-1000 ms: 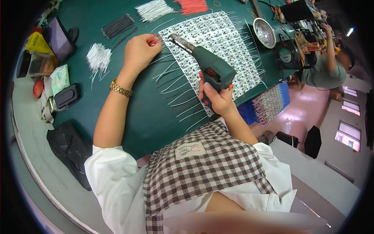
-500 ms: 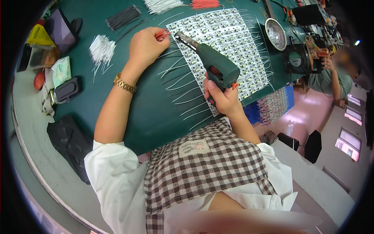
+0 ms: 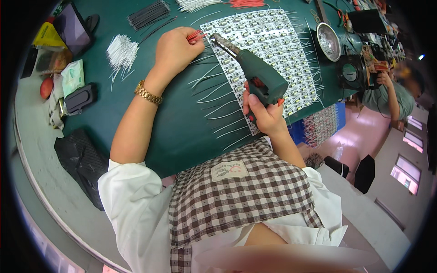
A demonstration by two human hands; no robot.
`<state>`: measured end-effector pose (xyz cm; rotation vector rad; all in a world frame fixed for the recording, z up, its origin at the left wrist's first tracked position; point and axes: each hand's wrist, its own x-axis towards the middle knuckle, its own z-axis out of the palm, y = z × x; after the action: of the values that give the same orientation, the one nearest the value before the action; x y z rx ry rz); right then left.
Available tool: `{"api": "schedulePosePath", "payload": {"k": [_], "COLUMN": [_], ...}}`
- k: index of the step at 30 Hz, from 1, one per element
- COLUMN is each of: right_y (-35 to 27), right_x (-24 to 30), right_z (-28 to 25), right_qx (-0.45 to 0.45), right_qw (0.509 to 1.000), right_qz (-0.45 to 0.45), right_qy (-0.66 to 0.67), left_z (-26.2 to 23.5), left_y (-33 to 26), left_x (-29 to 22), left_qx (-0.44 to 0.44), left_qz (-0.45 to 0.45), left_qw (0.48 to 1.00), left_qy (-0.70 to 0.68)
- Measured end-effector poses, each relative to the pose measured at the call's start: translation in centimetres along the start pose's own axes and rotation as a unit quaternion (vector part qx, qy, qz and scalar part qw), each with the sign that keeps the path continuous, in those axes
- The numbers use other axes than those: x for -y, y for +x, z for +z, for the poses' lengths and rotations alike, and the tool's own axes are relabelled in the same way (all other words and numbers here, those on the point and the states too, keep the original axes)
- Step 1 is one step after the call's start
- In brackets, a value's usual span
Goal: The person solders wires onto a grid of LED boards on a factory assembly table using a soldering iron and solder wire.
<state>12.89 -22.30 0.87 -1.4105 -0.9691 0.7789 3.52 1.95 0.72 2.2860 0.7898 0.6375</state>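
Observation:
Red wires (image 3: 195, 37) are pinched in my left hand (image 3: 178, 51), their ends at the upper left corner of a panel of small circuit boards (image 3: 268, 59). Wrapped round the handle of a dark green soldering gun (image 3: 260, 75) is my right hand (image 3: 267, 116). The gun's metal tip (image 3: 217, 38) points at the board corner, close beside the red wire ends. Whether tip and wire touch I cannot make out. White and black wires (image 3: 211, 98) stick out from the panel's left edge over the green table.
Bundles of black wires (image 3: 149, 15), white wires (image 3: 122, 53) and red wires (image 3: 246, 3) lie on the green table (image 3: 177, 132). A metal bowl (image 3: 328, 42) and a round black device (image 3: 350, 72) stand right of the panel. Another person (image 3: 391, 98) works at the far right.
The whole view has shifted slightly, with table and panel a little further right. Both hands keep their grip, and the soldering gun stays at the same board corner.

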Motion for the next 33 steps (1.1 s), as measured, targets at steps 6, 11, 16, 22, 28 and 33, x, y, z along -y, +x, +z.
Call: {"api": "schedulePosePath", "payload": {"k": [6,11,16,22,28,33], "right_y": [0.1,0.1,0.1,0.2,-0.9,-1.4], "right_x": [0.4,0.9,0.6,0.6,0.4,0.8], "right_z": [0.1,0.1,0.0,0.0,-0.1,-0.7], "right_qx": [0.000,0.007,0.016,0.003,-0.058,-0.093], "right_qw": [1.000,1.000,0.999,0.998,0.997,0.983], "right_qz": [-0.009,-0.001,-0.012,-0.037,-0.015,-0.052], "right_qy": [-0.004,-0.025,-0.039,-0.059,0.048,0.147], "left_z": [0.0,0.1,0.1,0.4,0.3,0.3], "left_y": [0.0,-0.1,-0.1,-0.2,0.0,-0.3], "left_x": [0.2,0.4,0.1,0.3,0.3,0.3], "left_qx": [-0.001,-0.005,-0.004,-0.019,-0.016,-0.016], "left_qz": [0.010,0.029,0.022,0.039,0.042,0.023], "left_qw": [1.000,0.999,1.000,0.999,0.999,1.000], "left_qy": [0.008,0.019,0.013,0.019,0.025,0.009]}}
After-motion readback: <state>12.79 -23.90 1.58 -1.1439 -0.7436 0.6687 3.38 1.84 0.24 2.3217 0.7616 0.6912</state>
